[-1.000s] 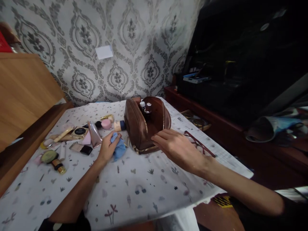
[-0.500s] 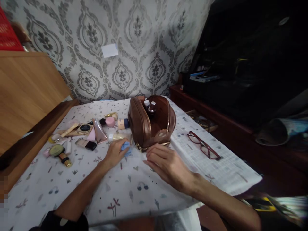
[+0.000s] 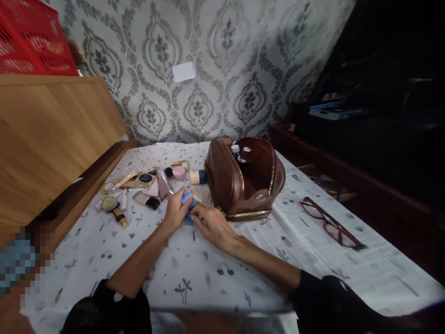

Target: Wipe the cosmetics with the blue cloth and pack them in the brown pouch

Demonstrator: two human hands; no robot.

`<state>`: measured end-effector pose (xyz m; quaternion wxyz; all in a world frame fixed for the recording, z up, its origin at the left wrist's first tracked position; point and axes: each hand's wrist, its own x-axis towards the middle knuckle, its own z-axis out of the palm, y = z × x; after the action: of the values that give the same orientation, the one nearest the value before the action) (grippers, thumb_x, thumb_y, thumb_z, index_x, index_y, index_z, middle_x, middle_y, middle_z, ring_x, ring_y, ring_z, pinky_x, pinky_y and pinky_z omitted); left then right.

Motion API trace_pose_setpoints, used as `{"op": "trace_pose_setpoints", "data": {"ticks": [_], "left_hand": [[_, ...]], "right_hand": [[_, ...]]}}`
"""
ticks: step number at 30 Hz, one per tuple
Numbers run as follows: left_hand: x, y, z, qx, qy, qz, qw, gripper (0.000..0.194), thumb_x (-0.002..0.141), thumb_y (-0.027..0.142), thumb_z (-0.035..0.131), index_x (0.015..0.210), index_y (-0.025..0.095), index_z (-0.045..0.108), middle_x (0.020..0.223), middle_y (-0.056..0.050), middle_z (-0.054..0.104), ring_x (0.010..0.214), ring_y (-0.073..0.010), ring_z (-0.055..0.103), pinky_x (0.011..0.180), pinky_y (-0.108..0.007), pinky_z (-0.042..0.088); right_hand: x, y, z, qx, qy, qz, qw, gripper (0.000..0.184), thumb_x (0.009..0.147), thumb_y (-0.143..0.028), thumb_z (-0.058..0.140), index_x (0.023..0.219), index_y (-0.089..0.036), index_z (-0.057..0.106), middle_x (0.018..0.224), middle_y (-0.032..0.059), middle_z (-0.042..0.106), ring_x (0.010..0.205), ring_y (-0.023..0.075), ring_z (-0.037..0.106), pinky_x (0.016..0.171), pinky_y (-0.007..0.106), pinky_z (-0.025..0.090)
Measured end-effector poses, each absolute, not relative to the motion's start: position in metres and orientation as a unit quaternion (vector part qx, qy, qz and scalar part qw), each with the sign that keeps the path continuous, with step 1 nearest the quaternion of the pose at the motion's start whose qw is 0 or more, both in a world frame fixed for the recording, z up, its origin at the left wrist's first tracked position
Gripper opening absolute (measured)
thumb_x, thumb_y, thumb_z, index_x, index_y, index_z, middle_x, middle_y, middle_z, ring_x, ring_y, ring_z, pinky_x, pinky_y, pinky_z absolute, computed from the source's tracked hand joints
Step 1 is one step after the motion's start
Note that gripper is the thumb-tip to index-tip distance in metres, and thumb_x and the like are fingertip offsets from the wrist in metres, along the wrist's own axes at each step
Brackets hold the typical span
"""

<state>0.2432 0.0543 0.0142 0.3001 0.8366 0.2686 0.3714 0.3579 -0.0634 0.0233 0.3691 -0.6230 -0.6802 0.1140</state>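
Pinching the blue cloth [image 3: 187,198], the person's left hand [image 3: 176,209] is partly closed; the right hand [image 3: 216,228], loosely curled, meets it beside the brown bag [image 3: 227,183].

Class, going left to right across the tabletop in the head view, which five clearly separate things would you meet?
Round green item, pink jar, navy-capped bottle, brown zip bag, red-framed glasses.

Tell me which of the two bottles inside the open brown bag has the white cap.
The left-hand bottle in the brown bag: its cap is plain white, while the other bottle has a dark, shiny top.
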Motion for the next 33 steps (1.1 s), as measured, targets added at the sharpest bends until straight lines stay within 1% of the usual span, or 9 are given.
{"op": "trace_pose_setpoints", "data": {"ticks": [6,10,14,17,19,22,24,26,33], "left_hand": [[0.24,0.062,0.015,0.839,0.274,0.381,0.276,0.013,0.09,0.03,0.052,0.087,0.021,0.06,0.076,-0.002,0.064,0.073,-0.0192,0.06,0.073,-0.029,0.046],[0.238,0.067,0.014,0.852,0.286,0.368,0.24,0.01,0.089,0.025,0.052,0.09,0.021,0.062,0.08,-0.004,0.067,0.077,-0.021,0.064,0.076,-0.031,0.047],[0.233,0.076,0.014,0.852,0.318,0.369,0.191,0.011,0.09,0.024,0.052,0.094,0.02,0.062,0.087,-0.008,0.069,0.082,-0.0241,0.065,0.078,-0.033,0.048],[0.228,0.085,0.014,0.853,0.366,0.357,0.104,0.012,0.091,0.024,0.052,0.096,0.02,0.063,0.09,-0.009,0.068,0.088,-0.0276,0.065,0.08,-0.037,0.048],[0.224,0.091,0.014,0.852,0.393,0.345,0.032,0.016,0.091,0.022,0.052,0.101,0.02,0.064,0.101,-0.012,0.068,0.102,-0.0306,0.062,0.09,-0.041,0.047],[0.22,0.098,0.012,0.839,0.443,0.314,-0.041,0.036,0.09,0.019,0.053,0.125,0.016,0.058,0.127,-0.018,0.061,0.123,-0.0356,0.052,0.105,-0.05,0.039],[0.219,0.102,0.009,0.833,0.466,0.294,-0.046,0.053,0.089,0.017,0.053,0.142,0.013,0.045,0.139,-0.022,0.054,0.13,-0.0371,0.048,0.108,-0.053,0.036],[0.219,0.105,0.005,0.842,0.457,0.284,-0.028,0.058,0.09,0.015,0.052,0.146,0.012,0.039,0.141,-0.022,0.051,0.133,-0.0359,0.047,0.109,-0.052,0.037],[0.222,0.101,0.0,0.883,0.345,0.308,0.083,0.033,0.093,0.015,0.046,0.123,0.018,0.057,0.137,-0.015,0.055,0.13,-0.0282,0.052,0.104,-0.042,0.046]], "right_hand": [[0.354,-0.043,0.015,-0.635,-0.648,0.197,0.373,0.019,0.089,-0.009,0.054,0.1,-0.018,0.067,0.09,0.0039,0.072,0.081,0.0182,0.067,0.076,0.029,0.05],[0.356,-0.041,-0.004,-0.629,-0.647,0.154,0.403,0.03,0.085,-0.007,0.053,0.109,-0.019,0.067,0.107,0.0091,0.072,0.102,0.023,0.067,0.092,0.038,0.052],[0.358,-0.042,-0.02,-0.605,-0.67,0.106,0.416,0.036,0.085,-0.011,0.055,0.119,-0.017,0.065,0.137,0.0168,0.059,0.131,0.0285,0.054,0.109,0.049,0.044],[0.358,-0.043,-0.025,-0.613,-0.674,0.103,0.4,0.039,0.086,-0.013,0.054,0.124,-0.016,0.064,0.144,0.0188,0.054,0.136,0.0292,0.05,0.111,0.05,0.043],[0.357,-0.044,-0.025,-0.615,-0.677,0.104,0.392,0.038,0.086,-0.012,0.054,0.123,-0.015,0.064,0.143,0.0194,0.054,0.136,0.0294,0.05,0.11,0.05,0.044],[0.356,-0.046,-0.023,-0.615,-0.679,0.103,0.387,0.035,0.086,-0.012,0.055,0.119,-0.013,0.066,0.14,0.0212,0.056,0.135,0.0306,0.051,0.109,0.051,0.046],[0.355,-0.046,-0.022,-0.618,-0.677,0.101,0.386,0.033,0.085,-0.012,0.055,0.117,-0.013,0.067,0.138,0.0211,0.057,0.133,0.0308,0.053,0.108,0.05,0.046],[0.355,-0.046,-0.021,-0.619,-0.677,0.097,0.387,0.032,0.085,-0.011,0.056,0.114,-0.014,0.068,0.136,0.0197,0.059,0.132,0.0304,0.054,0.109,0.049,0.046],[0.355,-0.046,-0.023,-0.617,-0.678,0.092,0.389,0.031,0.086,-0.013,0.056,0.114,-0.016,0.068,0.137,0.0187,0.059,0.132,0.0297,0.054,0.108,0.05,0.046]]}}
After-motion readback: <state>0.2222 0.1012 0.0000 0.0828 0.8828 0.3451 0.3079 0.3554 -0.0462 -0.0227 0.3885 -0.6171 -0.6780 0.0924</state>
